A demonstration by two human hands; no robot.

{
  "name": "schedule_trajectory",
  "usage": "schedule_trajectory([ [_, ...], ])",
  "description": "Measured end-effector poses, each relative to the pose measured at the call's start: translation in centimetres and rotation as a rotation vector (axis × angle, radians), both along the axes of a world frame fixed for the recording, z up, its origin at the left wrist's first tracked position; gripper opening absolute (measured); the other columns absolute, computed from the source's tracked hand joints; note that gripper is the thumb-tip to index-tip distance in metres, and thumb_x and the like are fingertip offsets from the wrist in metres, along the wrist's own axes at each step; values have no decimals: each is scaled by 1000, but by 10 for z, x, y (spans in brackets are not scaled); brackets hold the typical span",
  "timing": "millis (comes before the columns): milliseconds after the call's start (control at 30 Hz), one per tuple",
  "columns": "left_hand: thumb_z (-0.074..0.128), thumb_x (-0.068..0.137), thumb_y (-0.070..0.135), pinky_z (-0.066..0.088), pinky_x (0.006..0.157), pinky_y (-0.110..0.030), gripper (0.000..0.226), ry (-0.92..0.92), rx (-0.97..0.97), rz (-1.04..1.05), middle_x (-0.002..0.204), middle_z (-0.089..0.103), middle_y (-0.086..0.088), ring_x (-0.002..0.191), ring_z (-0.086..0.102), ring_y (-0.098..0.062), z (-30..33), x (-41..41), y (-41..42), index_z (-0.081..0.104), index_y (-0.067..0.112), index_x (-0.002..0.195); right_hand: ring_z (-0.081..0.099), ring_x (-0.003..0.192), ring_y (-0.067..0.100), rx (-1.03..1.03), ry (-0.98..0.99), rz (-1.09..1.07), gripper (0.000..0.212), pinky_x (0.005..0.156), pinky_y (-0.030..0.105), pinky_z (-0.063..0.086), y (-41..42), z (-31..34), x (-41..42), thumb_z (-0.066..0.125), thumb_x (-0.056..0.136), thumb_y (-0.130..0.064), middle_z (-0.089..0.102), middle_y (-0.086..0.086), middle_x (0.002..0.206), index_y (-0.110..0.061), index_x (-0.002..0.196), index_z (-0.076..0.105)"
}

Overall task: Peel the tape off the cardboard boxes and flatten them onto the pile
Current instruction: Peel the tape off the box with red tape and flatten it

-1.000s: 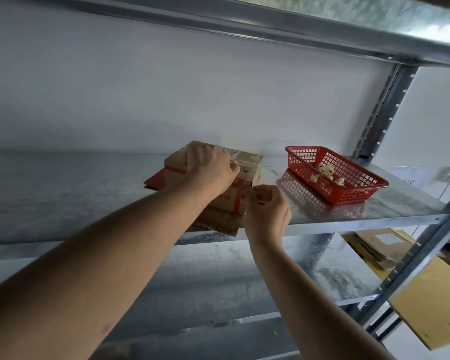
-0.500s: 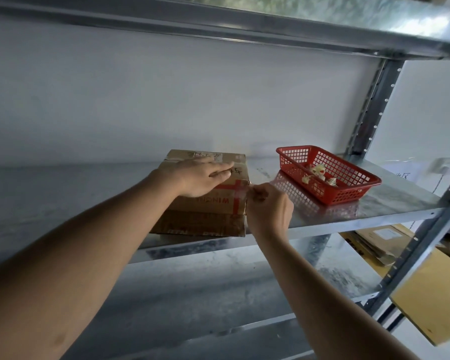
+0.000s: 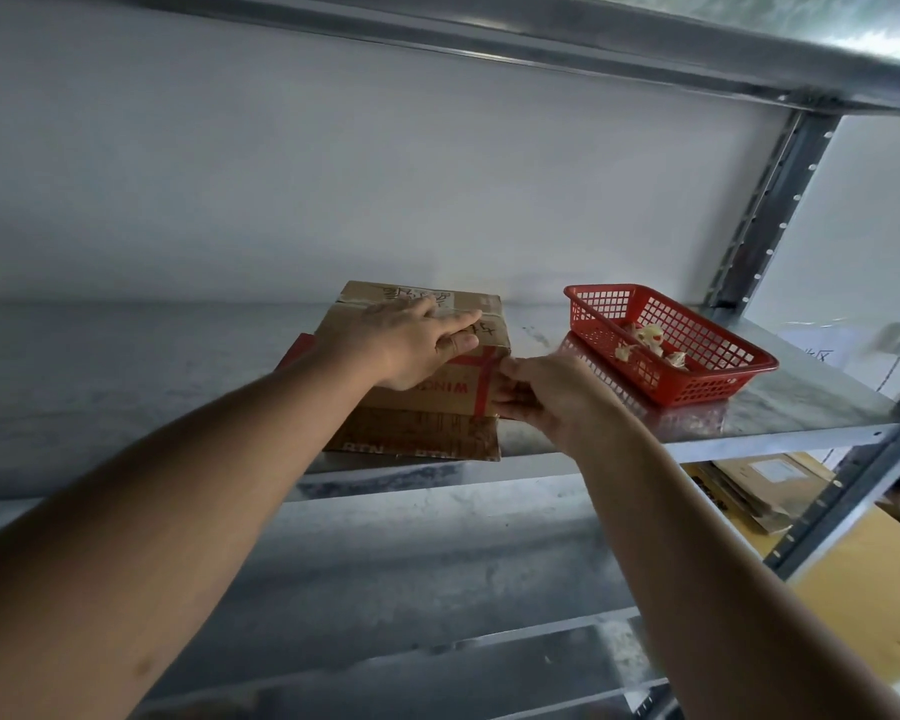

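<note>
A flattened brown cardboard box (image 3: 481, 304) with red tape stripes and red lettering lies on top of a pile of flat cardboard (image 3: 422, 439) on the metal shelf (image 3: 126, 366). My left hand (image 3: 411, 345) lies flat on the box's top, fingers straight and pressing down. My right hand (image 3: 536, 392) is at the box's near right corner, its fingertips touching the edge beside the red tape (image 3: 484, 379); whether it pinches the tape I cannot tell.
A red plastic basket (image 3: 718, 387) with crumpled tape scraps (image 3: 645, 340) stands to the right of the pile. The shelf's upright post (image 3: 770, 200) rises at the back right. More flat cardboard (image 3: 770, 485) lies on the floor below right.
The box has gone from raised and tilted to flat on the pile. My left hand has spread out flat on its top; my right hand stayed at the right corner.
</note>
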State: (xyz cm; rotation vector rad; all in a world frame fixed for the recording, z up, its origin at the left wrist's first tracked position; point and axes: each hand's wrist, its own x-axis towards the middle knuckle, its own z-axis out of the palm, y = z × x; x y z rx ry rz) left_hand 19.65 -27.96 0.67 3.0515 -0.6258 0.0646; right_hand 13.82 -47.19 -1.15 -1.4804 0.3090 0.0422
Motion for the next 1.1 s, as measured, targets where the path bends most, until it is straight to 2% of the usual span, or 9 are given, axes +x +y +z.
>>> schedule_trajectory([
  [100, 0, 89, 83, 16, 125, -62, 69, 3, -13, 0, 174, 6, -2, 159, 9, -35, -1, 0, 0, -1, 64, 155, 78, 76, 22, -171, -117, -99, 9, 73, 40, 66, 3, -8, -5, 73, 95, -12, 79, 7, 80, -6, 89, 75],
  [167, 1, 90, 81, 15, 125, -62, 69, 0, -13, -4, 174, 6, -3, 159, 7, -34, -1, 0, -1, 0, 63, 156, 78, 72, 19, -396, -236, -210, 12, 69, 41, 66, 8, -13, -11, 81, 89, -21, 77, -3, 70, -17, 78, 78],
  [233, 2, 92, 80, 13, 126, -62, 66, 10, -19, 3, 174, 4, -2, 159, 5, -34, 0, 1, -2, -1, 63, 156, 77, 69, 17, -451, -305, -278, 15, 68, 41, 66, 12, -18, -16, 84, 85, -25, 76, -7, 66, -22, 71, 79],
  [433, 4, 94, 80, 10, 126, -62, 63, 22, -30, 8, 174, 2, -1, 159, 2, -34, 0, 0, -2, -1, 64, 155, 79, 77, 20, 118, -183, -243, 9, 68, 29, 64, 24, -13, -18, 73, 93, -6, 79, 11, 82, 0, 86, 76],
  [567, 3, 93, 81, 12, 126, -62, 63, 1, -33, -7, 174, 5, -2, 159, 6, -35, -1, 0, 1, -1, 65, 155, 71, 71, 19, 448, -48, -130, 9, 68, 31, 63, 19, 0, -13, 61, 94, 7, 73, 15, 80, 5, 87, 66],
  [700, -1, 90, 83, 14, 125, -62, 65, -26, -22, -23, 174, 5, -2, 159, 8, -37, -3, 0, 3, -3, 67, 153, 69, 66, 17, 498, -38, -144, 8, 63, 30, 63, 5, 9, -11, 63, 93, 6, 69, 13, 72, 1, 87, 61],
  [833, -3, 86, 87, 10, 125, -61, 67, -8, -36, -31, 174, 3, 1, 159, 5, -34, -5, 3, 4, -3, 69, 151, 78, 74, 20, 196, -242, -270, 8, 69, 30, 64, 5, 2, -10, 74, 91, -2, 77, 12, 76, 3, 85, 70],
  [1000, -3, 87, 87, 6, 124, -59, 65, 0, -52, -49, 174, 2, 2, 160, 2, -31, -5, 9, 7, -4, 69, 150, 68, 68, 3, -759, -636, -412, 11, 60, 13, 48, 9, -9, -5, 80, 89, -25, 69, -16, 71, -19, 82, 75],
  [1100, -1, 89, 86, 4, 124, -58, 63, 9, -58, -44, 174, 2, 4, 160, 1, -30, -5, 10, 7, -2, 69, 150, 69, 69, 16, -1032, -755, -340, 7, 61, 31, 55, 5, -13, -3, 77, 92, -16, 73, -3, 80, -14, 86, 75],
])
